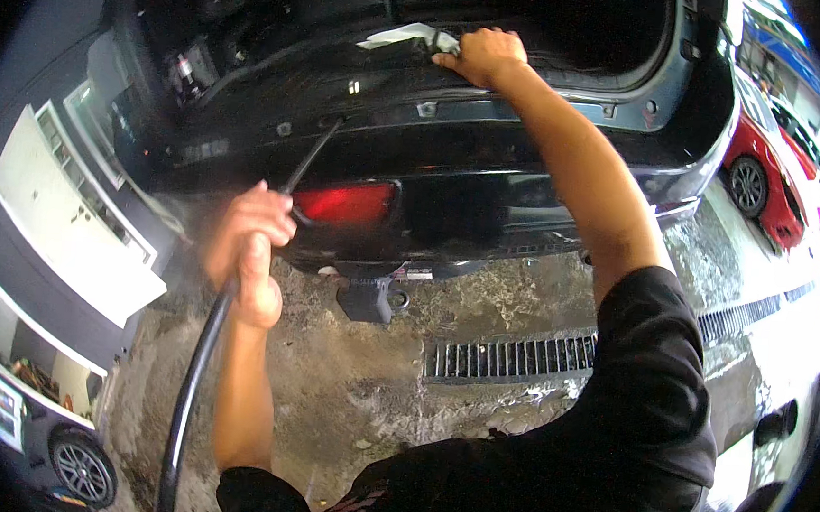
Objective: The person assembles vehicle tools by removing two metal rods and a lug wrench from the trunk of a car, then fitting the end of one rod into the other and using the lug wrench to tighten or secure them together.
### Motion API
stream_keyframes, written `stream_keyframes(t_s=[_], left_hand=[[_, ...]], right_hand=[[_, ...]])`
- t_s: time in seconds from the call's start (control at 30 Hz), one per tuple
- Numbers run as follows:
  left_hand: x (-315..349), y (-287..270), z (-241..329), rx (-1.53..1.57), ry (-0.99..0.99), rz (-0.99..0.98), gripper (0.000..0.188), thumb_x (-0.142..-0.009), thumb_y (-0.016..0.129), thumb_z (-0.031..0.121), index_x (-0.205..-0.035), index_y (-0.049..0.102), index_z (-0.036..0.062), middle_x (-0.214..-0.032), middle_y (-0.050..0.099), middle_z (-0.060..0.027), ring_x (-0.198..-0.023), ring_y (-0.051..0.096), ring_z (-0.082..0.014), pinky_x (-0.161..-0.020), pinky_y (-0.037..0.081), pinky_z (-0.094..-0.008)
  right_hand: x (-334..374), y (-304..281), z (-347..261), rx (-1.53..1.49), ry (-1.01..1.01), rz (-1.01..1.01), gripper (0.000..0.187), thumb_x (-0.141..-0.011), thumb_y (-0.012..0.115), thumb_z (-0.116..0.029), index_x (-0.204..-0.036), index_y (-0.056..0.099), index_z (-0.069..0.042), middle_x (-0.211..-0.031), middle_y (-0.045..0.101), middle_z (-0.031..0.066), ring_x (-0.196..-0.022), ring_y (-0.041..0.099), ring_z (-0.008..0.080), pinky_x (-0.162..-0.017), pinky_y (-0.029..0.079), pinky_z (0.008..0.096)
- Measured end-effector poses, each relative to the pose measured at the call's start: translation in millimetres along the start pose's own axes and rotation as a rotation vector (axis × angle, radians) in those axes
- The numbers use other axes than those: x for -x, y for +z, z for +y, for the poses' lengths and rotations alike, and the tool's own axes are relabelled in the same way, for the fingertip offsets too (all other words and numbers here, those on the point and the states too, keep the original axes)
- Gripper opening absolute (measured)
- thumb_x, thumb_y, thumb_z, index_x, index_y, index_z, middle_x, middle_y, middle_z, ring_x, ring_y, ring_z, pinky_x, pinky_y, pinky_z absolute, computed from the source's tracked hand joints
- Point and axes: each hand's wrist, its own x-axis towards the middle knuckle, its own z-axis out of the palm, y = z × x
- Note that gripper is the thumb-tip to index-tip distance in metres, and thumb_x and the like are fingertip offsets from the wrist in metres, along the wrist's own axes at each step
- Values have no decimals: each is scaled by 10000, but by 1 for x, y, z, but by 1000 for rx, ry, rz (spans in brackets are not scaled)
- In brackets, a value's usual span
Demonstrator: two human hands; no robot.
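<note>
"Black hose (192, 403), isn't it, in the left hand (253, 250)?"

"Yes. The left hand is blurred, but it grasps the hose, which runs up from the lower edge of the view. Beyond the fingers a thin wand (316, 151) slants up to the right, its tip over the rear sill (496, 111) of the dark car (518, 202)."

"And the right hand (486, 57)?"

"It reaches into the open cargo bay (270, 80), just inside its rear edge, fingers curled at the right end of a crumpled white sheet (402, 37). Whether it grips the sheet or only presses there, I cannot tell."

"What is near them?"

"A slim bottle-like thing (186, 71) towards the left side of the bay. Below the sill, a red reflector (347, 203) sits in the bumper, close beside the left hand, and under the bumper's lower edge juts a dark block (365, 302)."

"Farther out?"

"A slotted drain grate (512, 356) crosses the stained concrete floor (344, 385). Along the floor's left edge stand a white cabinet (66, 218) and, lower, a spoked wheel (81, 467). Past the car's right corner is a red car (779, 177)."
</note>
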Motion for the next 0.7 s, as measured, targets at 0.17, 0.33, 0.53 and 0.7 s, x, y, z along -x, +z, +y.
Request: stream_keyframes(t_s=[0.17, 0.33, 0.53, 0.7], left_hand=[[8, -17, -11, 55, -142, 87, 411, -1060, 305, 257, -799, 526, 28, -983, 654, -188, -1075, 606, -316, -1017, 422, -470], [9, -36, -30, 127, -306, 129, 385, -1063, 321, 285, -995, 589, 16, -1216, 624, -209, -1213, 562, -289, -1076, 401, -440], [10, -53, -17, 123, -617, 151, 320, -1015, 410, 244, -1214, 548, 35, -1328, 578, -172, -1244, 555, -244, -1069, 420, -394], [3, -64, -16, 153, -603, -26, 281, -952, 438, 131, -1158, 569, -8, -1324, 566, -190, -1182, 596, -284, -1045, 462, -423]], right_hand=[[7, -5, -24, 21, -172, 288, 488, -923, 570, -495, -1219, 630, -112, -1248, 599, 114, -1233, 522, 290, -997, 421, 485], [30, -20, -87, -239, -508, 314, 289, -911, 605, -284, -1109, 661, -81, -1123, 635, 143, -1136, 592, 327, -965, 474, 477], [72, -8, -156, -434, -681, 212, 429, -836, 619, -190, -1250, 593, -82, -1141, 636, 166, -1088, 625, 350, -947, 500, 463], [86, 12, -185, -594, -563, 305, 350, -889, 608, -258, -1164, 598, -41, -954, 688, 175, -934, 685, 336, -876, 525, 452]])
